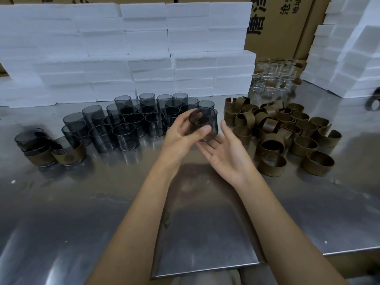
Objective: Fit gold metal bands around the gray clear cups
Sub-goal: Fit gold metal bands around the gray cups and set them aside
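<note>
My left hand (181,130) grips a gray cup (205,125) above the worktop (123,192), thumb and fingers curled round it; my right hand (226,153) lies open, palm up, fingertips under the cup. Gold bands (287,130) lie heaped farther right.

Large black Chinese characters printed on the brown cardboard cartons (273,27) at the upper right of the frame, cut off by the top edge and the foam blocks; "地址" legible among the smaller ones, "泡" above it; the rest partial, unreadable.
</note>
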`<act>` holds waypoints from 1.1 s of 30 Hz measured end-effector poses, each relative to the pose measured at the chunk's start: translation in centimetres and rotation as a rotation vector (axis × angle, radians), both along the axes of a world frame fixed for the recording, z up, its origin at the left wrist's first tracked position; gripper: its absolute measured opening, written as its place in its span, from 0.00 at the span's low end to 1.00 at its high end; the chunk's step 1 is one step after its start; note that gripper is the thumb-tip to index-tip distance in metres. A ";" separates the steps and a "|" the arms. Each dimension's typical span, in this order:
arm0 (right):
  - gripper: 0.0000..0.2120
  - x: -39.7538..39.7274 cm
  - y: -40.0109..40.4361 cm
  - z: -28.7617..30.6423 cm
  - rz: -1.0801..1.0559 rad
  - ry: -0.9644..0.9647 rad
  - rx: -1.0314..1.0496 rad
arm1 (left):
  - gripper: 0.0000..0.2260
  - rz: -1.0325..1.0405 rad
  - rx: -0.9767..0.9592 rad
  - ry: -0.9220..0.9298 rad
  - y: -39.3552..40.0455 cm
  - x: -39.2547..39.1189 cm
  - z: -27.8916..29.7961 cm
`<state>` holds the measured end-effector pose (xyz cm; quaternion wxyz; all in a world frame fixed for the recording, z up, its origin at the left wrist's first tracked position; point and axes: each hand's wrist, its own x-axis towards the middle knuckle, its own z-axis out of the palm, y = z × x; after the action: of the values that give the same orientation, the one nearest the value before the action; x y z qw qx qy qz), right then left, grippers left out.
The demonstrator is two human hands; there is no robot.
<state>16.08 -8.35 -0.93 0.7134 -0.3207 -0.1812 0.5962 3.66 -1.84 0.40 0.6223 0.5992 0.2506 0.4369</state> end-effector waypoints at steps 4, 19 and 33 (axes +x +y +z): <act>0.22 0.8 0.3 -0.3 -0.071 0.088 0.026 | 0.28 -0.105 0.103 0.050 -0.5 0.5 -0.1; 0.16 0.0 -0.2 -0.2 0.022 -0.054 0.044 | 0.20 0.259 0.257 0.058 -1.8 1.2 0.4; 0.17 0.8 0.1 -0.6 -0.035 0.099 0.097 | 0.14 0.221 0.272 0.077 -1.7 1.4 0.7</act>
<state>16.87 -8.30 -1.58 0.7464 -0.2589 -0.1687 0.5894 5.11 -3.58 1.08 0.4738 0.6629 0.2773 0.5092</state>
